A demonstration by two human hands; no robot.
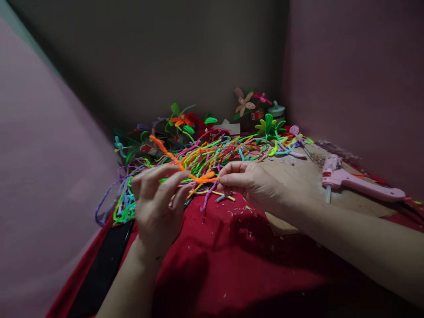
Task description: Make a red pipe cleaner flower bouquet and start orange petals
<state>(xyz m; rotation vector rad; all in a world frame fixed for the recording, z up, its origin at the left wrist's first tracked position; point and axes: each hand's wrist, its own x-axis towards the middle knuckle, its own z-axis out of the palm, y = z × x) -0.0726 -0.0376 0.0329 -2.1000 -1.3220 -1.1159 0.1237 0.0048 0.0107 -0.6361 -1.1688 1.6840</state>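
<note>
An orange pipe cleaner runs between both my hands, with its long free end rising up and to the left. My left hand pinches it near the middle, fingers closed. My right hand pinches the folded, bunched end on the right. Just behind the hands lies a heap of several coloured pipe cleaners in green, purple, yellow and orange. Both hands hover over a red cloth.
A pink glue gun lies on the wooden board at the right. Finished pipe-cleaner flowers stand at the back by the wall. A black strip runs along the lower left. Small scraps dot the red cloth.
</note>
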